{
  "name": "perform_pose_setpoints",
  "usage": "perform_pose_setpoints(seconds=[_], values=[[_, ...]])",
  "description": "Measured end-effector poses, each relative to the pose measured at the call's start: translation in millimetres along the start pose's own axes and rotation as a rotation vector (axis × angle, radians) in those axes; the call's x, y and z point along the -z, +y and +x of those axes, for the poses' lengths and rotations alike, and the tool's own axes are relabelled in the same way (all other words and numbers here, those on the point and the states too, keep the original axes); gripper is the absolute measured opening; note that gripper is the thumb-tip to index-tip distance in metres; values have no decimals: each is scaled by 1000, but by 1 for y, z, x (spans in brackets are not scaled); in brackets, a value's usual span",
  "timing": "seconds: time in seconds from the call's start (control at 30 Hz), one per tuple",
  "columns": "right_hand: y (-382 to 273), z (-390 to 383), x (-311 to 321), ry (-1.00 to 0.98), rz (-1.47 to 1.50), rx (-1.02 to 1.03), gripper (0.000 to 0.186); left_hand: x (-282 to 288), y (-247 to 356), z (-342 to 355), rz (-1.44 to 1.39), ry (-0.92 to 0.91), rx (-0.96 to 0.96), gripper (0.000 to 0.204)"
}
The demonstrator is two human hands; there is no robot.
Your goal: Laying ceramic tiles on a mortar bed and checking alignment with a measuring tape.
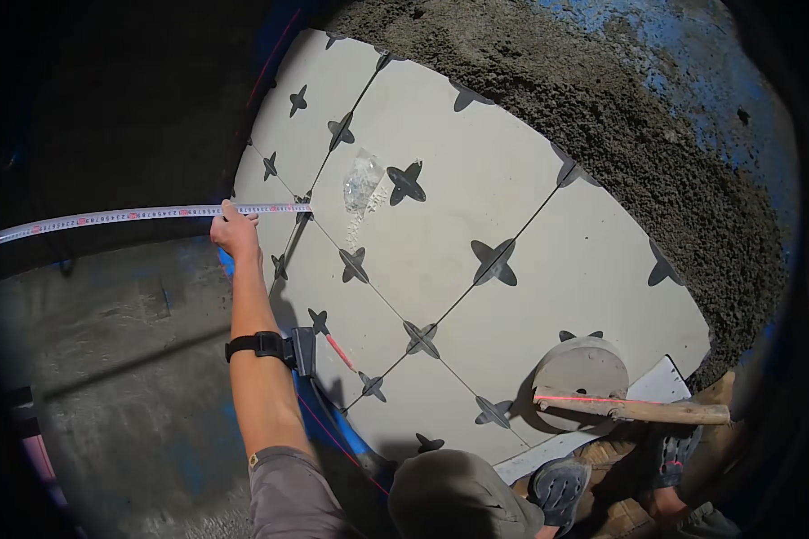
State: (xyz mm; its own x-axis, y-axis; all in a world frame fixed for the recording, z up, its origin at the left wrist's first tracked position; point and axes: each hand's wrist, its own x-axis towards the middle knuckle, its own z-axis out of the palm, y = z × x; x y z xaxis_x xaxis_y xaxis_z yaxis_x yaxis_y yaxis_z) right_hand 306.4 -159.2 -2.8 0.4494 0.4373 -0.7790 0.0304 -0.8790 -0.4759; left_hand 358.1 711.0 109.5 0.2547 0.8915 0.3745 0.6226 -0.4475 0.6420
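My left hand (234,231) is closed on a tape measure's blade (153,214) at the left edge of the tiles. The white blade runs out past the hand to the far left. Its near end (307,208) lies on the tiles by a dark petal at a joint crossing. A dark strap with a small device (279,349) is round my left forearm. Pale floor tiles (440,242) with dark four-petal patterns lie beneath. To the right of the hand, a clear plastic bag (362,182) rests with small white pieces (355,229) spilled from it. My right hand is out of view.
A red pen-like stick (339,351) lies on the tiles. At the lower right sits a round grey tool head with a wooden handle (665,411), mallet-like, near a white strip (661,381). Rough wet mortar (647,153) borders the tiles. Shod feet (559,492) stand at the lower edge.
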Motion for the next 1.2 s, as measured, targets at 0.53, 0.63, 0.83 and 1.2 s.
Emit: perform_pose_setpoints(seconds=[0.53,0.63,0.83,1.2], values=[[1,-23,-18,-51,-14,12,22,100,42,-205,-221,-328,-102,35],[2,-24,-25,-64,-17,23,22,140,60,-293,-237,-346,-76,33],[2,-30,-41,-88,-25,60,22,176,57,-350,-159,-314,-99,33],[14,-52,-54,-82,-39,69,22,165,41,-360,-215,-248,-167,35]])
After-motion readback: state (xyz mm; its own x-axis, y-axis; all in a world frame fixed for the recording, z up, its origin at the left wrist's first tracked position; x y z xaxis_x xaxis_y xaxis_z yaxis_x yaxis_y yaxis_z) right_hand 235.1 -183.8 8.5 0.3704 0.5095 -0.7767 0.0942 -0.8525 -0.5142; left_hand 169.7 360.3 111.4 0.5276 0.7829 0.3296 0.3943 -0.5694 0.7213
